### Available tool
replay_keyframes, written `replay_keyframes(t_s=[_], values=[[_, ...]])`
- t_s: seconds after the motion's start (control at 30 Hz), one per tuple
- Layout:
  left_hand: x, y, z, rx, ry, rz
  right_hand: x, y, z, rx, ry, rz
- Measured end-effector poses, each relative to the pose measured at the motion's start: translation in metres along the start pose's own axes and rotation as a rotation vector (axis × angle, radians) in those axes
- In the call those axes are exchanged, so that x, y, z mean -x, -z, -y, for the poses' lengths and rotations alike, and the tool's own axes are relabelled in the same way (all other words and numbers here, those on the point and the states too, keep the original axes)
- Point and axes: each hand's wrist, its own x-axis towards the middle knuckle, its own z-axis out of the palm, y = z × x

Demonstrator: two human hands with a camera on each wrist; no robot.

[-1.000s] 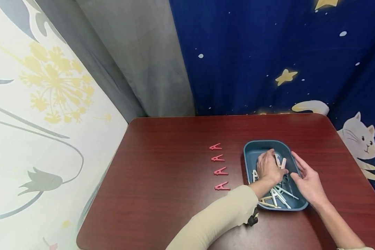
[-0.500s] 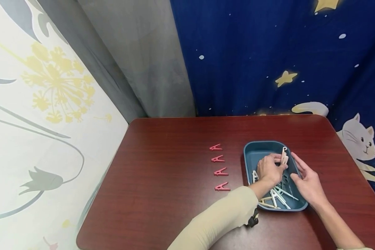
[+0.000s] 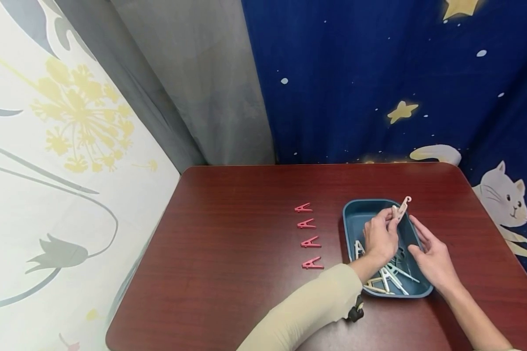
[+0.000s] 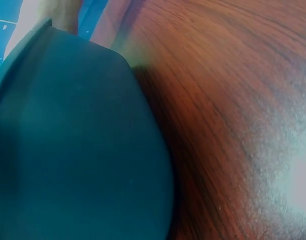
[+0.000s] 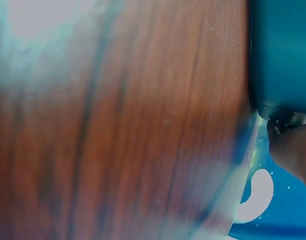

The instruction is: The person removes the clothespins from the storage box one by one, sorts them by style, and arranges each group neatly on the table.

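Observation:
In the head view, my left hand (image 3: 381,238) is over a blue plastic bin (image 3: 350,207) and pinches a pale pink clothespin (image 3: 401,209) between thumb and fingers. The hooked end of the clothespin points up and to the right, above the far right part of the rim. My right hand (image 3: 435,256) grips the bin's right side, thumb over the rim and fingers along the outside. White, pale green and yellowish clothespins (image 3: 391,279) lie in the near part of the bin, some hidden under my left hand. The bin's outer wall (image 4: 88,135) fills much of the left wrist view.
Several red clothespins (image 3: 309,242) lie in a column on the brown table (image 3: 228,243), left of the bin. Behind the table hang a grey curtain (image 3: 202,83) and a blue starry curtain (image 3: 334,97). A patterned white wall (image 3: 48,195) stands to the left.
My left hand has lifted the pale pink clothespin up from the bin's contents, and the clothespin has tilted to the right. My right hand stays on the bin. The red clothespins have not moved.

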Motion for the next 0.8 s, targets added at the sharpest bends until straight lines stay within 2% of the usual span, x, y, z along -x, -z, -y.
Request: replay_keyframes(t_s=[0.2, 0.37, 0.47, 0.53, 0.67, 0.77, 0.8], values=[[-0.001, 0.006, -0.003, 0.212, -0.085, -0.035, 0.0, 0.001, 0.0, -0.007, 0.01, -0.005], [-0.007, 0.016, -0.008, 0.382, -0.078, -0.054, 0.0, 0.002, 0.003, 0.009, 0.008, -0.002], [-0.015, 0.025, -0.01, 0.488, -0.073, -0.04, 0.0, 0.003, 0.005, 0.018, 0.005, 0.003], [-0.022, 0.032, -0.01, 0.552, -0.075, -0.029, 0.001, 0.003, 0.005, 0.021, 0.005, 0.004], [-0.039, 0.052, -0.01, 0.711, -0.032, -0.019, 0.001, 0.003, 0.004, 0.03, -0.006, 0.008], [-0.054, 0.073, -0.002, 0.758, -0.026, -0.03, 0.001, 0.002, 0.004, 0.027, -0.008, 0.008], [-0.059, 0.081, 0.003, 0.749, -0.035, -0.036, 0.001, 0.002, 0.004, 0.025, -0.004, 0.007]])
